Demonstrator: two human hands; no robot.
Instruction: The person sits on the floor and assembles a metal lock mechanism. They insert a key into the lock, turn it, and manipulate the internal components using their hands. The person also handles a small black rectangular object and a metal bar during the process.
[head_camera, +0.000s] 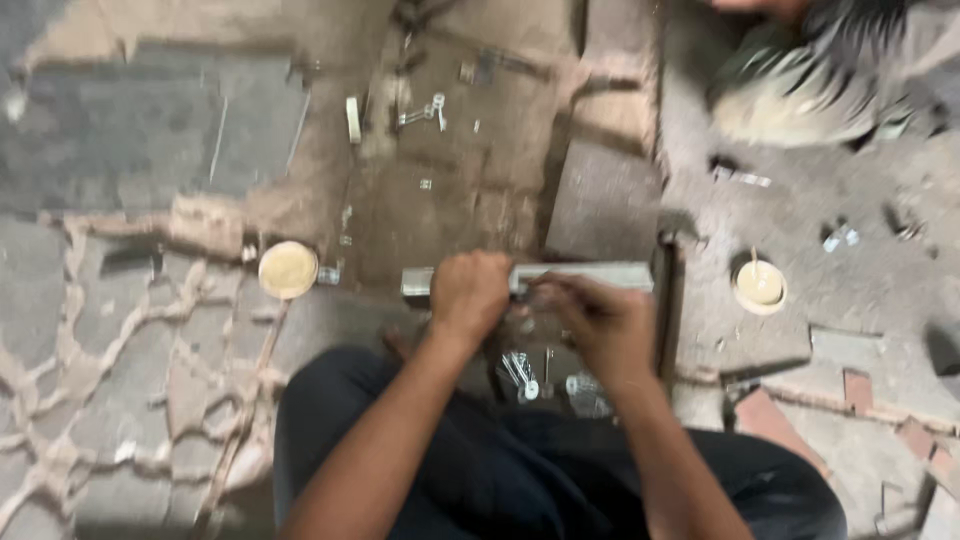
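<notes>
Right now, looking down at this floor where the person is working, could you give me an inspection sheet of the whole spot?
Surface: rough, cracked stone floor, dusty, with bare earth patches.
Job's things: a grey metal bar lies crosswise; the left hand grips it, the right hand is closed beside it. What it pinches is too blurred to tell.
Clutter: small shiny metal parts by the knees, more parts farther off, a round yellowish tin, a second round dish with a stick, brick pieces.
Grippers: nothing seen; bare hands only.
Cables: nothing seen.
Surroundings: another person's clothing at the top right.
</notes>
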